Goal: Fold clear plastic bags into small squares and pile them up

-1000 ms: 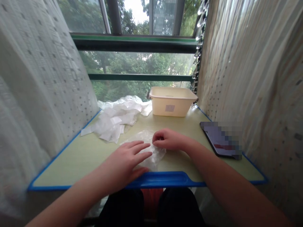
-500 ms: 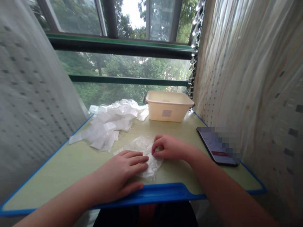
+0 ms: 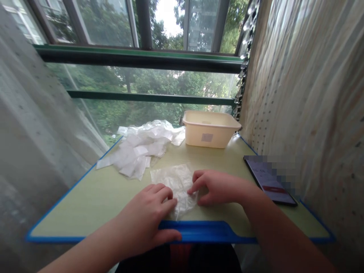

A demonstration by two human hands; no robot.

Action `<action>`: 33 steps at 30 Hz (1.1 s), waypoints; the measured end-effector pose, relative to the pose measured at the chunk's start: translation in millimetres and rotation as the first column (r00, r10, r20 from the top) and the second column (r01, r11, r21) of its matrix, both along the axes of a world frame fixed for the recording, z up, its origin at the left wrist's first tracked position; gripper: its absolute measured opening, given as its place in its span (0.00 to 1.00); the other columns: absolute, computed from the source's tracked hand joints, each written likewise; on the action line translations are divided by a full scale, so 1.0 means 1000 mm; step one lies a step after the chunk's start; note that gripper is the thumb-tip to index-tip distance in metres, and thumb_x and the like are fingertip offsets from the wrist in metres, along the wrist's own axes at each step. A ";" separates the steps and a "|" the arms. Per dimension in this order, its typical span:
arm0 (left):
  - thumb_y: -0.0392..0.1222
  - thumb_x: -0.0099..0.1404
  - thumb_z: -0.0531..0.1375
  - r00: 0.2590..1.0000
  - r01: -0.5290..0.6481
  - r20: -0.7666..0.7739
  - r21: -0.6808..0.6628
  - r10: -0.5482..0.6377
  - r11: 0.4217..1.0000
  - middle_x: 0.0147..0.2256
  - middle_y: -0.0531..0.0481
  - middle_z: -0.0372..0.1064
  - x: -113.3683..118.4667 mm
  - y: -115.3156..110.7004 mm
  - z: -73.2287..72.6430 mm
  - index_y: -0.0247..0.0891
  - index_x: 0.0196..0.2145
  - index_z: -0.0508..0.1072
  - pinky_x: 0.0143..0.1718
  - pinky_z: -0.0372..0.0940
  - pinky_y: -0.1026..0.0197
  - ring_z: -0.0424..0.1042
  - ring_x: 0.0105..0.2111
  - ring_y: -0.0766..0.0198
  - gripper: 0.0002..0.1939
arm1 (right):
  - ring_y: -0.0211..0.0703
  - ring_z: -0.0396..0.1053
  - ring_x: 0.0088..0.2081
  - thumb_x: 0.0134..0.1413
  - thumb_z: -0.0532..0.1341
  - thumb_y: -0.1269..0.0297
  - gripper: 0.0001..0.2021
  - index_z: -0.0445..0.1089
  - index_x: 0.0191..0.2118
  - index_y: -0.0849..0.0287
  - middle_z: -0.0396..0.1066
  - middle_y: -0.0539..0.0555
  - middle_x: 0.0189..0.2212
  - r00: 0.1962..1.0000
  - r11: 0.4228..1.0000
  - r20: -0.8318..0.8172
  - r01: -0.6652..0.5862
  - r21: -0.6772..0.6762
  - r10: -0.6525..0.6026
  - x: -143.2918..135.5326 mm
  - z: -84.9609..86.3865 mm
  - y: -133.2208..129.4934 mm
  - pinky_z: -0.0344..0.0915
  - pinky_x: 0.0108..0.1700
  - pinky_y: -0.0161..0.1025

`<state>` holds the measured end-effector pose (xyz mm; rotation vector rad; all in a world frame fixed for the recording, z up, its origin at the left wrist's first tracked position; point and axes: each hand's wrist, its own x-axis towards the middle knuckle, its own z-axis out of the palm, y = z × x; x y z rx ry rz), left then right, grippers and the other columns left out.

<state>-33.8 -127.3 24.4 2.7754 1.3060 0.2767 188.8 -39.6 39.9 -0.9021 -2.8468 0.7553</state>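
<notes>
A clear, crinkled plastic bag (image 3: 182, 182) lies flat on the light green table (image 3: 76, 204), near its front edge. My left hand (image 3: 155, 212) rests on the bag's lower left part, fingers bent and apart from the thumb, which lies over the blue front rim. At the bag's right side is my right hand (image 3: 210, 187), with its index fingertip touching the plastic and the thumb set apart below it. Neither hand is closed on anything. Beyond the bag to the left is a loose pile of similar clear and white bags (image 3: 142, 146).
A cream plastic bin (image 3: 209, 131) stands at the back of the table, right of the pile. A phone (image 3: 270, 182) lies near the right edge. Curtains (image 3: 307, 94) hang on both sides, and a window with green rails is behind.
The view has shifted slightly left. The bag lies flatter and more squared out. My right hand's fingers have spread apart, and my left fingers are more bent.
</notes>
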 end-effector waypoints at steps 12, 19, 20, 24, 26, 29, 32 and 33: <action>0.41 0.64 0.50 0.996 -0.006 0.091 0.091 -0.002 0.996 0.33 0.48 0.68 -0.004 -0.005 -0.010 0.40 0.34 0.70 0.41 0.60 0.57 0.66 0.36 0.62 0.10 | 0.38 0.65 0.31 0.39 0.63 0.60 0.13 0.75 0.37 0.52 0.68 0.50 0.33 1.000 0.999 -0.021 -0.020 0.039 0.021 -0.003 0.001 -0.009 0.59 0.35 0.34; 0.44 0.64 0.49 0.919 -0.168 0.350 -0.072 0.182 0.983 0.29 0.49 0.69 -0.005 0.004 -0.008 0.38 0.28 0.71 0.37 0.60 0.60 0.66 0.33 0.62 0.14 | 0.37 0.64 0.30 0.47 0.59 0.63 0.08 0.75 0.30 0.58 0.68 0.52 0.30 0.994 0.997 -0.090 -0.068 -0.033 0.065 -0.006 0.002 -0.003 0.59 0.34 0.33; 0.45 0.64 0.48 0.896 -0.214 0.368 -0.133 0.248 0.968 0.28 0.49 0.69 -0.005 0.005 -0.006 0.38 0.28 0.70 0.34 0.60 0.61 0.66 0.30 0.63 0.15 | 0.36 0.64 0.30 0.48 0.58 0.62 0.08 0.74 0.29 0.59 0.68 0.52 0.30 0.993 0.995 -0.097 -0.075 -0.061 0.069 -0.007 0.001 0.000 0.59 0.34 0.33; 0.48 0.63 0.49 0.781 -0.324 0.431 -0.341 0.453 0.882 0.25 0.53 0.70 -0.006 0.012 -0.001 0.38 0.31 0.69 0.29 0.60 0.64 0.68 0.26 0.64 0.14 | 0.35 0.63 0.29 0.48 0.58 0.59 0.11 0.72 0.28 0.61 0.67 0.51 0.29 0.996 0.985 -0.083 -0.027 -0.172 0.013 -0.007 -0.004 0.012 0.58 0.31 0.32; 0.49 0.62 0.50 0.745 -0.347 0.446 -0.376 0.496 0.859 0.26 0.53 0.71 -0.007 0.017 0.000 0.38 0.32 0.69 0.29 0.60 0.64 0.69 0.27 0.63 0.13 | 0.34 0.61 0.26 0.49 0.57 0.57 0.13 0.71 0.28 0.62 0.66 0.49 0.26 0.998 0.973 -0.045 0.037 -0.227 -0.049 -0.006 -0.005 0.016 0.57 0.28 0.31; 0.49 0.62 0.49 0.743 -0.367 0.440 -0.362 0.504 0.857 0.26 0.52 0.71 -0.008 0.023 -0.002 0.38 0.30 0.69 0.29 0.59 0.63 0.70 0.28 0.62 0.14 | 0.33 0.59 0.24 0.49 0.56 0.55 0.14 0.71 0.29 0.62 0.64 0.48 0.22 0.994 0.954 0.006 0.104 -0.282 -0.106 -0.005 -0.006 0.019 0.54 0.25 0.31; 0.48 0.61 0.50 0.761 -0.354 0.428 -0.355 0.487 0.865 0.26 0.51 0.71 -0.006 0.025 -0.003 0.38 0.31 0.69 0.29 0.59 0.62 0.70 0.27 0.62 0.13 | 0.33 0.59 0.24 0.48 0.56 0.56 0.13 0.70 0.29 0.62 0.65 0.48 0.22 0.992 0.955 0.014 0.124 -0.268 -0.124 -0.006 -0.006 0.018 0.53 0.24 0.31; 0.48 0.61 0.50 0.763 -0.347 0.428 -0.360 0.483 0.866 0.26 0.51 0.71 -0.005 0.025 -0.004 0.39 0.33 0.69 0.29 0.59 0.62 0.70 0.27 0.62 0.13 | 0.33 0.59 0.24 0.48 0.56 0.57 0.12 0.70 0.28 0.62 0.64 0.48 0.22 0.992 0.957 0.016 0.126 -0.260 -0.126 -0.007 -0.006 0.018 0.53 0.24 0.31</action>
